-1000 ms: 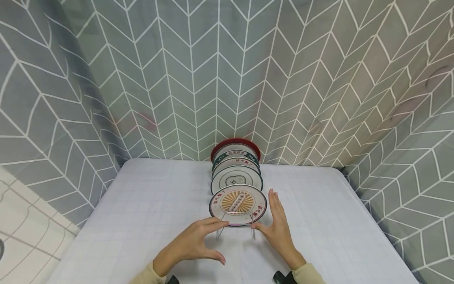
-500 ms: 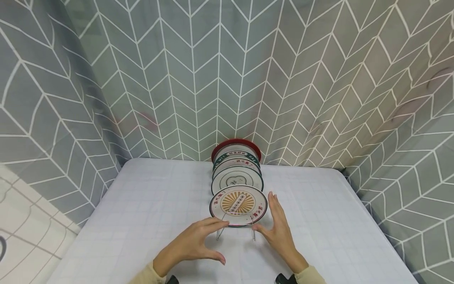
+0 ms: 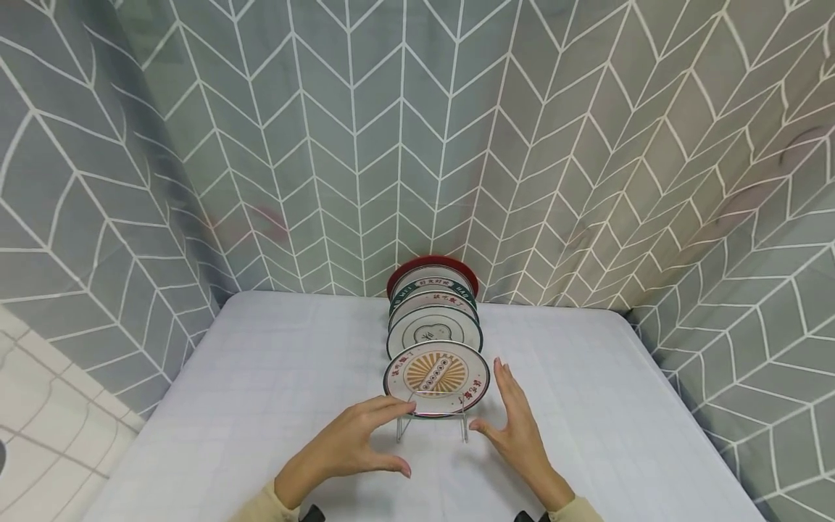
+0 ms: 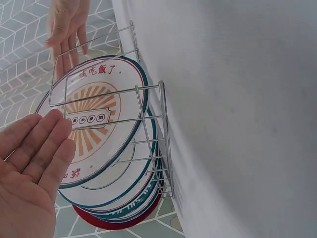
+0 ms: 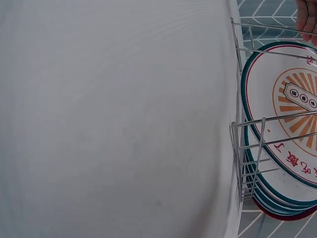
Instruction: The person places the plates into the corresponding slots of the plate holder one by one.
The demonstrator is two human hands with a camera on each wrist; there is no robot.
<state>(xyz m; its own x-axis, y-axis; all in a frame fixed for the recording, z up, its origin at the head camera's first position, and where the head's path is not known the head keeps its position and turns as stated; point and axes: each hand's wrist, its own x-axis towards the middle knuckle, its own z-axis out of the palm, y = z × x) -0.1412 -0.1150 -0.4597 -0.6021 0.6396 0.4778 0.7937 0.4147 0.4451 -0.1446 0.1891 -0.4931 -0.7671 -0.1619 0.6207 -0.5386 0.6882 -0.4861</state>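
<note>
A wire plate rack (image 3: 464, 428) holds several round plates standing on edge, one behind another. The front plate (image 3: 398, 380) is white with a dark rim, red characters and an orange sunburst. Behind it, a white plate (image 3: 398, 338) bears a grey drawing. My left hand (image 3: 349, 444) has its fingers extended and thumb spread below; its fingertips overlap the rack's left front in the head view. To the right of the rack, my right hand (image 3: 520, 433) is raised with fingers straight and thumb apart, holding nothing. Its fingers are out of sight in the right wrist view.
The rack stands on a table with a white cloth (image 3: 293, 348). A red-rimmed plate (image 3: 432, 259) is rearmost, near the table's far edge. Grey chevron-patterned curtains (image 3: 365, 145) surround the table at the back and sides. Pale tiles (image 3: 52, 413) show at lower left.
Both hands have drawn slightly away from the rack, the left one leftward and the right one rightward, its thumb now apart from the wire. The plates and rack keep their places.
</note>
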